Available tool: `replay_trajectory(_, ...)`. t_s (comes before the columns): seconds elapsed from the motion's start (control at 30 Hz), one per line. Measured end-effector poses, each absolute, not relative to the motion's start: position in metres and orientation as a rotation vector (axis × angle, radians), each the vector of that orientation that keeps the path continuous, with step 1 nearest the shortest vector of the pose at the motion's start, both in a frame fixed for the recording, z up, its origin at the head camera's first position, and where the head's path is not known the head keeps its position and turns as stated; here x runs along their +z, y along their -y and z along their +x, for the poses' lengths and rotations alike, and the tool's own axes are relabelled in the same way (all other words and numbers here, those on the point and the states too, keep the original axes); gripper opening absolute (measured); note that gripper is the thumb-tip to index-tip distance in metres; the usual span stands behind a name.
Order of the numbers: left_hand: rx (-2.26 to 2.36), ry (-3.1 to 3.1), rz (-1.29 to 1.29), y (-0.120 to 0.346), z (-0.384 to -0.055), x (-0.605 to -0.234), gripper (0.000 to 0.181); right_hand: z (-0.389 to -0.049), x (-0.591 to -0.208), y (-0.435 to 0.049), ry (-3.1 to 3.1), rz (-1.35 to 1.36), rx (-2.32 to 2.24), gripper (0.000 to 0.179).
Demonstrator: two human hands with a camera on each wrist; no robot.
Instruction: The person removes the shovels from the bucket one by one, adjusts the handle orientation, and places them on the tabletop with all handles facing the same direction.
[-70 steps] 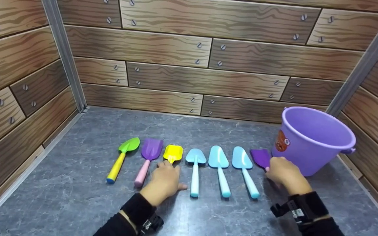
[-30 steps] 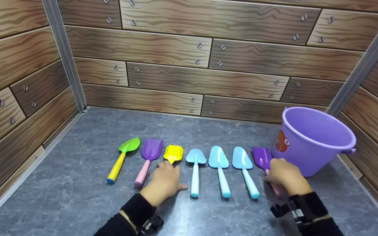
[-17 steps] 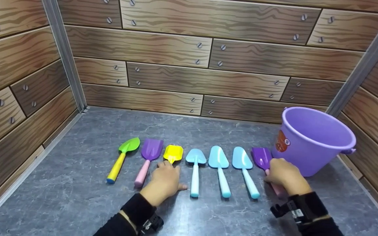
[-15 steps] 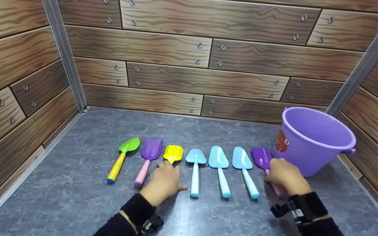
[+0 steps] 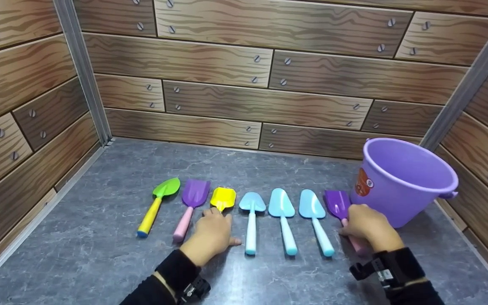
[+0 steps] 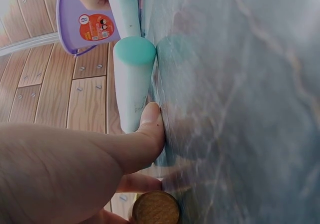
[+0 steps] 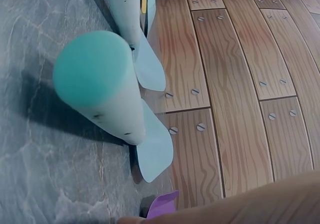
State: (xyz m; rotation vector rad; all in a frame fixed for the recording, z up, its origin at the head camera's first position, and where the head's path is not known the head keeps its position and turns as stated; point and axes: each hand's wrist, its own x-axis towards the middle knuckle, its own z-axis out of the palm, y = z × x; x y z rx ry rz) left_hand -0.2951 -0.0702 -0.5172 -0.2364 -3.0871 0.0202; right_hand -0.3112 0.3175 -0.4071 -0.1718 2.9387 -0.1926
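Observation:
Seven or so toy shovels lie in a row across the grey surface. My left hand (image 5: 212,235) rests over the handle of a yellow shovel (image 5: 223,198), its thumb stretched out sideways on the surface. In the left wrist view, the handle's round end (image 6: 156,209) shows beside my fingers. At the row's right end my right hand (image 5: 367,226) holds a purple shovel (image 5: 338,203) by its pink handle, blade flat on the surface. Between the hands lie three light-blue shovels, the left one (image 5: 251,220), the middle one (image 5: 284,220) and the right one (image 5: 315,220).
A purple bucket (image 5: 409,169) stands upright just behind my right hand. Left of my left hand lie a purple shovel with a pink handle (image 5: 191,207) and a green shovel with a yellow handle (image 5: 159,207). Wood-patterned walls (image 5: 227,63) enclose the back and sides.
The right-hand purple shovel, tilted 2.3 seconds ago, has turned and settled flat, its pink handle now showing. My left hand and the other shovels have stayed put.

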Motion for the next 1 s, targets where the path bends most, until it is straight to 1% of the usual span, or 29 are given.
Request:
replay_trajectory(0.1, -0.014, 3.106, -0.225, 0.069, -0.285, -0.499, 0.084, -0.311, -0.406, -0.317, -2.932, -0.169, -0.195, 0.033)
replay_trajectory(0.23, -0.069, 3.116, -0.231, 0.070, -0.284, -0.495, 0.085, -0.311, -0.402, -0.317, -2.958, -0.167, -0.185, 0.028)
replay_trajectory(0.3, -0.113, 3.112, -0.239, 0.071, -0.284, -0.494, 0.083, -0.310, -0.399, -0.316, -2.984, -0.163, -0.183, 0.029)
replay_trajectory(0.37, -0.152, 3.126, -0.242, 0.072, -0.275, -0.476, 0.078, -0.309, -0.395, -0.313, -3.009, -0.156, -0.173, 0.039)
replay_trajectory(0.47, -0.136, 3.127, -0.250, 0.072, -0.261, -0.445, 0.068, -0.307, -0.391, -0.309, -3.047, -0.156, -0.165, 0.058)
replay_trajectory(0.57, -0.121, 3.116, -0.248, 0.075, -0.256, -0.426, 0.062, -0.305, -0.387, -0.304, -3.095, -0.177, -0.181, 0.064)
replay_trajectory(0.7, -0.237, 3.106, -0.223, 0.084, -0.258, -0.410, 0.063, -0.302, -0.383, -0.300, -3.165, -0.235, -0.259, 0.065)
replay_trajectory(0.87, -0.372, 3.051, -0.170, 0.105, -0.270, -0.405, 0.070, -0.297, -0.381, -0.299, -3.222, -0.315, -0.291, 0.064)
replay_trajectory(1.0, -0.472, 2.999, -0.128, 0.124, -0.277, -0.402, 0.073, -0.295, -0.379, -0.297, -3.219, -0.326, -0.311, 0.074)
